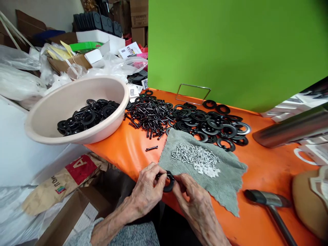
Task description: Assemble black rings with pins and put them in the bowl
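Note:
A black ring-shaped part [169,187] is held up between my two hands, just over the table's near edge. My left hand [148,186] pinches its left side between thumb and fingers. On the other side, my right hand [191,193] has its fingertips closed against the ring's edge; whether a small piece is also in them is hidden. Beyond the hands, a grey-green cloth [176,140] bears many small silver pins [194,155] and a cluster of tiny white pieces [208,170]. A single black link piece [151,148] lies on the orange table left of the cloth.
A beige basin [36,126] with black ring assemblies stands left. Piles of black links [151,114] and black rings [212,123] lie behind the cloth. At right are a hammer [269,200], a metal cylinder [289,130] and a white mug [312,155]. A green panel [230,51] rises behind.

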### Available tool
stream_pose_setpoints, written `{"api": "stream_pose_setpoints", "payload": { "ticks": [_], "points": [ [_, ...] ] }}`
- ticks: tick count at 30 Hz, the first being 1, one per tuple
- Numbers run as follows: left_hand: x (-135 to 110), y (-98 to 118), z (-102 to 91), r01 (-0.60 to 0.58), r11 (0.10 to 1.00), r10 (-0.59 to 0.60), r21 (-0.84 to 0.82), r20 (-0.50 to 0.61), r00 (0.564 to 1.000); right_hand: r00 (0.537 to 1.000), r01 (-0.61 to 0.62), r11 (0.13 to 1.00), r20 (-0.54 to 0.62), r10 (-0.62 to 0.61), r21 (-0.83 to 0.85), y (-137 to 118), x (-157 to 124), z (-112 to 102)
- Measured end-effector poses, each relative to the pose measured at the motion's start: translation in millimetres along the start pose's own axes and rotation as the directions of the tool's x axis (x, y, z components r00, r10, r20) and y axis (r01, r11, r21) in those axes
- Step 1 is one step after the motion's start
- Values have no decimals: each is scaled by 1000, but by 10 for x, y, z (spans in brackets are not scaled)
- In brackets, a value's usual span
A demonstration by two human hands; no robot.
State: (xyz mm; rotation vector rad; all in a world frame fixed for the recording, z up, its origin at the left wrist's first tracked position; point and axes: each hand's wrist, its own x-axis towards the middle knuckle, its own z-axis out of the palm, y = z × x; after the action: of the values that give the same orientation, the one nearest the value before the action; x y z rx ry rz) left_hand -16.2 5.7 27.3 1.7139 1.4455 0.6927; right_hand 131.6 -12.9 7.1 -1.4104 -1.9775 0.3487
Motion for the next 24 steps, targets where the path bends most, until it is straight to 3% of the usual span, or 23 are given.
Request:
{"api": "stream_pose_setpoints", "payload": {
  "ticks": [6,9,12,14,17,19,21,24],
  "points": [
    [31,-26,-7,1,1000,-2,-10,-71,998,999,33,990,27,-30,-138,1,-4,-43],
    [51,-51,-58,128,965,-128,-231,16,992,999,-34,976,-18,31,-215,228,10,-38],
    [62,-70,-101,255,828,-206,-499,153,967,995,-96,950,-59,82,-298,448,39,-76],
    [60,-66,-108,295,761,-230,-578,185,955,993,-100,952,-82,80,-288,462,47,-131],
    [40,-33,-89,323,700,-257,-637,197,946,996,-63,996,-61,59,-59,263,24,-205],
    [18,-10,-65,327,659,-263,-677,200,944,993,-117,985,-16,120,128,82,-19,-203],
    [-8,2,-40,312,634,-263,-707,183,947,966,-256,935,45,253,243,-52,-81,-146],
    [-43,-9,-16,289,624,-269,-726,148,952,895,-439,785,137,424,436,-134,-187,-5]
  ]
}}
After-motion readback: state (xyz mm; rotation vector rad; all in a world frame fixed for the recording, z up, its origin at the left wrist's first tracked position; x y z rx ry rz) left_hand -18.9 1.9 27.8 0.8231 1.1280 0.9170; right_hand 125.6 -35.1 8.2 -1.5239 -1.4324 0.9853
